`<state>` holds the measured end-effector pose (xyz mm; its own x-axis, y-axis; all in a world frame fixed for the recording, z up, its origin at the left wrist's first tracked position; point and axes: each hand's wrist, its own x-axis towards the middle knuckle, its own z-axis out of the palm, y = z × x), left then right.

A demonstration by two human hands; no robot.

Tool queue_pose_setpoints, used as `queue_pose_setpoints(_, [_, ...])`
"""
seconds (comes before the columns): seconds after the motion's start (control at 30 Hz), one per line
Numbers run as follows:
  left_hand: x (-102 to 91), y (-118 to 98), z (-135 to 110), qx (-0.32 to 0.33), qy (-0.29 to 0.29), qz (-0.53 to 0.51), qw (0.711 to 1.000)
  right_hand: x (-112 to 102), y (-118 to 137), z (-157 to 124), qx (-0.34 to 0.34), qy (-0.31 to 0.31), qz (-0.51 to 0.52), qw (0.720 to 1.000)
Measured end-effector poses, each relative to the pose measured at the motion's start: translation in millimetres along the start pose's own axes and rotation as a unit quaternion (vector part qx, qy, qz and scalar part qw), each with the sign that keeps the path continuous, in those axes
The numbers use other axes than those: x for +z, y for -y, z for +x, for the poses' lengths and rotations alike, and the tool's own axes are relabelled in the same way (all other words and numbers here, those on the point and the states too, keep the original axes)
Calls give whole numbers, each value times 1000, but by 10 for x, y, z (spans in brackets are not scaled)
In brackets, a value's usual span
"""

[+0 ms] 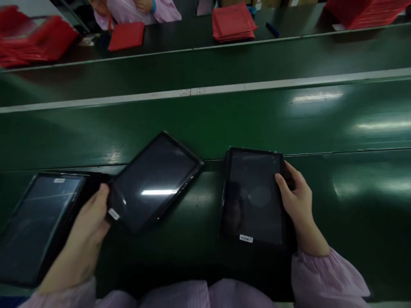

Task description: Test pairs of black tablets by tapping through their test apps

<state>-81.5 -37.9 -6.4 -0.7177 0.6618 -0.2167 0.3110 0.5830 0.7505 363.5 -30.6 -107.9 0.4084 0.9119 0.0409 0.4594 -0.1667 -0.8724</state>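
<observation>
Three tablets [252, 196] have black frames and dark, glossy screens, and one carries a small white label [245, 238]. The conveyor belt [205, 128] is deep green with a long white stripe [192, 91]. Beyond it lie bright red packets [233, 22] and a dark blue pen [272, 29]. The person's sleeves [324, 278] are pale pink with fine stripes; a co-worker's wristband [154, 6] is blue.

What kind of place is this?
Probably a factory: tablets lie on a green conveyor belt, with a worker in a pink smock beyond it, near red packets.
</observation>
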Motion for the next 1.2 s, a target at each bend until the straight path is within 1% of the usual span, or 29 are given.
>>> queue_pose_setpoints(0.03, [-33,125,-114,-77,13,-13,997,4,3,-3,1,-3,-2,1000])
queue_pose_setpoints(0.07, [-89,224,-221,-132,50,-13,990,8,7,-6,1,-6,-4,1000])
queue_pose_setpoints(0.1, [-163,294,-315,-157,82,1,984,12,11,-9,1,-9,-4,1000])
queue_pose_setpoints(0.13, [-246,332,-395,-159,127,36,978,16,15,-12,-1,-12,-5,1000])
queue_pose_setpoints(0.17, [-327,337,-458,-131,156,88,975,19,18,-14,-2,-13,-5,1000])
queue_pose_setpoints(0.2, [-392,311,-502,-79,161,149,972,21,19,-16,-3,-14,-4,1000])
queue_pose_setpoints(0.23, [-426,259,-529,-13,147,209,967,22,19,-16,-3,-15,-2,1000])
queue_pose_setpoints(0.27, [-419,186,-541,63,116,257,957,23,16,-17,-3,-15,0,1000])
queue_pose_setpoints(0.3, [-363,100,-540,138,88,284,945,24,13,-17,-2,-16,2,1000])
queue_pose_setpoints(0.33, [-254,5,-530,205,74,293,931,26,8,-18,-1,-17,5,1000])
queue_pose_setpoints(0.37, [-97,-91,-514,259,88,285,919,28,4,-20,-1,-18,8,1000])
queue_pose_setpoints(0.43, [326,-274,-478,338,169,261,888,36,-3,-31,-6,-24,13,1000])
queue_pose_setpoints(0.47, [562,-356,-463,368,203,263,868,39,-5,-40,-10,-29,17,999])
queue_pose_setpoints(0.5, [791,-430,-450,392,222,274,850,40,-6,-52,-13,-35,23,999])
queue_pose_setpoints(0.57, [1172,-550,-437,416,237,327,814,33,-6,-77,-13,-40,35,999])
queue_pose_setpoints(0.6, [1304,-595,-437,423,246,354,797,24,-7,-90,-8,-36,41,999])
queue_pose_setpoints(0.63, [1394,-630,-439,428,252,379,780,13,-8,-100,-1,-28,44,999])
queue_pose_setpoints(0.67, [1446,-655,-445,432,257,399,767,-1,-9,-106,6,-19,45,999])
queue_pose_setpoints(0.73, [1466,-687,-460,437,260,423,750,-30,-13,-110,14,-1,40,999])
queue_pose_setpoints(0.8, [1437,-707,-477,437,257,433,745,-51,-12,-103,13,11,34,999])
queue_pose_setpoints(0.87, [1416,-719,-491,430,253,436,749,-61,-3,-94,11,18,30,999])
queue_pose_setpoints(0.97, [1441,-707,-500,413,235,414,776,-59,25,-86,14,19,22,999])
queue_pose_setpoints(1.07, [1507,-660,-485,415,231,359,803,-54,59,-70,14,20,16,1000])
queue_pose_setpoints(1.13, [1535,-637,-458,423,242,328,809,-53,77,-42,9,23,12,1000])
queue_pose_setpoints(1.2, [1505,-641,-412,421,262,302,814,-60,90,-13,10,27,11,1000])
